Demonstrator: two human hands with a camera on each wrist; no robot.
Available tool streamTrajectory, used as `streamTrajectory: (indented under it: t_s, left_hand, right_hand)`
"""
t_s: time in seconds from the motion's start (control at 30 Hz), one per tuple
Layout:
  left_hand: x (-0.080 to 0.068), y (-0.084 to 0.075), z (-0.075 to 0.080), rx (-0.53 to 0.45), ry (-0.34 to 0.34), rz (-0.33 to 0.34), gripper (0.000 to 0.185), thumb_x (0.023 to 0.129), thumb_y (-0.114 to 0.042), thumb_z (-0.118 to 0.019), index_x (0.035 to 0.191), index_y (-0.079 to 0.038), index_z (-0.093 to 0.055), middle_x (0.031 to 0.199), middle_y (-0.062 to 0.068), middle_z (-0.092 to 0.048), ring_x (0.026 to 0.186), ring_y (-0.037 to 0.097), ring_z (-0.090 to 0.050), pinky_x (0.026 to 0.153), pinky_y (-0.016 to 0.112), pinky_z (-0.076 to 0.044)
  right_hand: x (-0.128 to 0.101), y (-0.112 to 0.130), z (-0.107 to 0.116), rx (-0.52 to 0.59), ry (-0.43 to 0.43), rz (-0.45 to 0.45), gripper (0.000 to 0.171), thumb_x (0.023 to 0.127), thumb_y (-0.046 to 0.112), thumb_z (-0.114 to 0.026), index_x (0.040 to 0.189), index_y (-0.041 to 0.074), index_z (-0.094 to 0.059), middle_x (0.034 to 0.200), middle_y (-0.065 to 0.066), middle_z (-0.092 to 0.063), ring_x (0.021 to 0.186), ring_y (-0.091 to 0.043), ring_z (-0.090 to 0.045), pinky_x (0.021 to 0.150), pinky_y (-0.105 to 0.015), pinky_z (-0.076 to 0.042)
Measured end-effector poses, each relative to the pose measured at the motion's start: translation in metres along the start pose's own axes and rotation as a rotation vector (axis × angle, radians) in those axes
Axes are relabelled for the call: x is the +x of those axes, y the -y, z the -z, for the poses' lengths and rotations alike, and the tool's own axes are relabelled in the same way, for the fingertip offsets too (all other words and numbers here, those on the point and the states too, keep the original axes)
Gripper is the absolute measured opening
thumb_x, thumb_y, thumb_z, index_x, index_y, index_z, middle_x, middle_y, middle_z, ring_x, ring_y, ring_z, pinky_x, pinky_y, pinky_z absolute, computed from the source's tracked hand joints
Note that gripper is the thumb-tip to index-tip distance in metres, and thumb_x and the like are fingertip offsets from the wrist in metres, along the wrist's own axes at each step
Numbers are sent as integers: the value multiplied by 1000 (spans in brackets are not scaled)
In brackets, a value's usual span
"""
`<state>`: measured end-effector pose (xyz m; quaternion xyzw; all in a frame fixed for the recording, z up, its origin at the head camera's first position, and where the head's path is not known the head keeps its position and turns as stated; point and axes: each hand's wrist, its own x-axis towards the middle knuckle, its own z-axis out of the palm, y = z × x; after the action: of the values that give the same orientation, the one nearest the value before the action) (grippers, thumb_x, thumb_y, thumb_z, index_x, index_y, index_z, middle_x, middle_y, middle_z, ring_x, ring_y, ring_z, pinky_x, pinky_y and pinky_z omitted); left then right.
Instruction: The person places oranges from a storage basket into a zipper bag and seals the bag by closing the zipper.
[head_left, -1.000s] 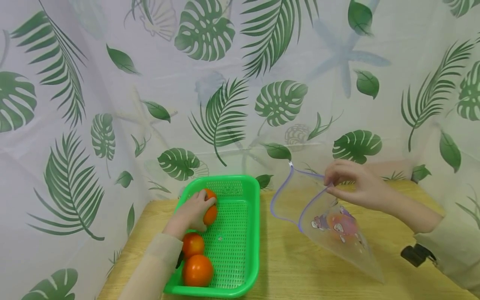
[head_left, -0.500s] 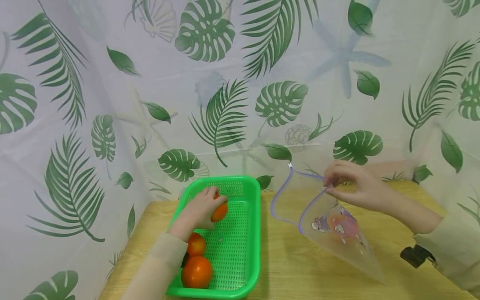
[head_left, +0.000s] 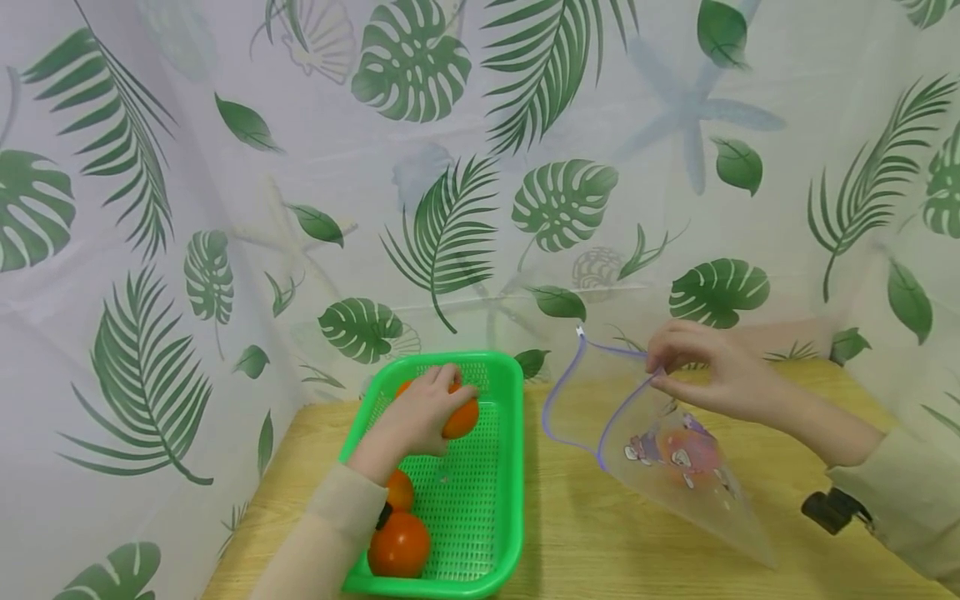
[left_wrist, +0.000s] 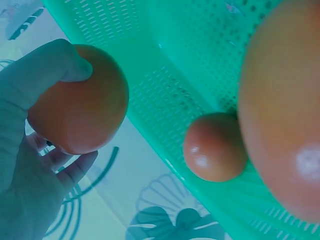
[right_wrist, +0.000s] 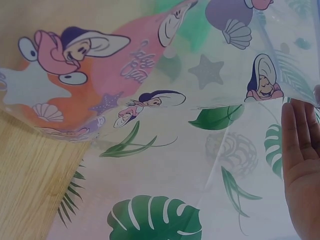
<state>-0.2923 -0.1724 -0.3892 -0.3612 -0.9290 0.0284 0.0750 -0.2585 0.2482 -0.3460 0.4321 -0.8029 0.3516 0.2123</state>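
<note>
Your left hand (head_left: 416, 417) curls round an orange tomato (head_left: 459, 417) — smooth, round, glossy — holding it just above the far end of the green basket (head_left: 495, 500), where two more tomatoes (head_left: 397, 542) lie near you. Your right hand (head_left: 708, 375) pinches the rim of a clear zip bag (head_left: 675, 467) — mouth gaping toward the basket, cartoon-printed.
</note>
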Motion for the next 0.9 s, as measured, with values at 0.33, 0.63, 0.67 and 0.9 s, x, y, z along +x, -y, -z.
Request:
streamTrajectory:
  t_s: [0.33, 0.63, 0.67, 0.9]
  left_hand:
    - [5, -15, 11, 54, -38, -70, 78, 67, -2, -88, 138, -19, -61, 131, 13, -54, 110, 29, -55, 91, 39, -56]
    - [7, -22, 21, 78, -57, -97, 78, 69, -3, -88, 140, -18, -60, 132, 13, -55, 111, 29, -55, 94, 41, -55]
    - [8, -23, 21, 80, -57, -99, 78, 69, -4, -88, 140, -18, -60, 132, 14, -55, 111, 29, -56, 95, 41, -55]
    - [10, -25, 27, 79, -80, -114, 76, 69, -5, -87, 139, -18, -60, 132, 14, -55, 112, 29, -56, 95, 40, -55]
  right_hand:
    - [-1, -2, 0, 16, 9, -5, 45, 79, -15, -81, 101, 22, -70, 102, 8, -65, 92, 2, -64, 82, -12, -55]
    - [-1, -1, 1, 12, -16, -3, 44, 78, -17, -81, 99, 21, -70, 101, 8, -65, 91, 2, -64, 80, -12, -56]
    - [-1, -1, 1, 12, -15, -3, 44, 78, -17, -81, 99, 21, -70, 101, 8, -65, 91, 2, -64, 80, -12, -56]
    - [-1, -2, 0, 19, -13, 6, 44, 77, -17, -81, 99, 20, -71, 101, 7, -65, 91, 2, -65, 80, -12, -56]
